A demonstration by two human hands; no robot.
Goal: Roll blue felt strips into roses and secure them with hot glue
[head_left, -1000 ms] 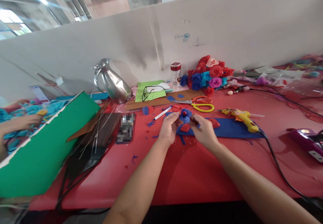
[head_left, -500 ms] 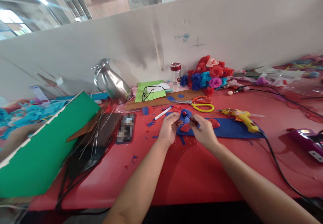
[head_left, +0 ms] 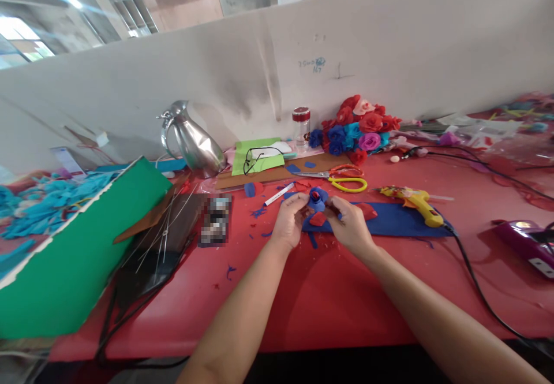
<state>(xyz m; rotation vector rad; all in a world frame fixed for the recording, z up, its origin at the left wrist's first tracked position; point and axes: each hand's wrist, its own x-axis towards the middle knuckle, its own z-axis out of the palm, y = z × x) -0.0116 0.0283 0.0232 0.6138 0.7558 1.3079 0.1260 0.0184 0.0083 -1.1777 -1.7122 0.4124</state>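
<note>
A small felt flower (head_left: 317, 198) with blue petals and a red centre is held just above the red table (head_left: 329, 291). My left hand (head_left: 289, 219) is closed round its left side. My right hand (head_left: 350, 224) pinches its right side, fingers together. A red felt petal (head_left: 318, 219) hangs between my hands. Below them lies a strip of blue felt (head_left: 392, 220).
A yellow glue gun (head_left: 415, 201) with its black cord lies to the right. Yellow and orange scissors (head_left: 346, 177), a white marker (head_left: 279, 194), a pile of finished felt flowers (head_left: 355, 127), a steel jug (head_left: 193, 140) and a green sheet (head_left: 82, 251) surround my hands.
My hands and the flower have stayed almost still. At the far left another person's hand and arm have drawn out of view from over the pale blue scraps.
</note>
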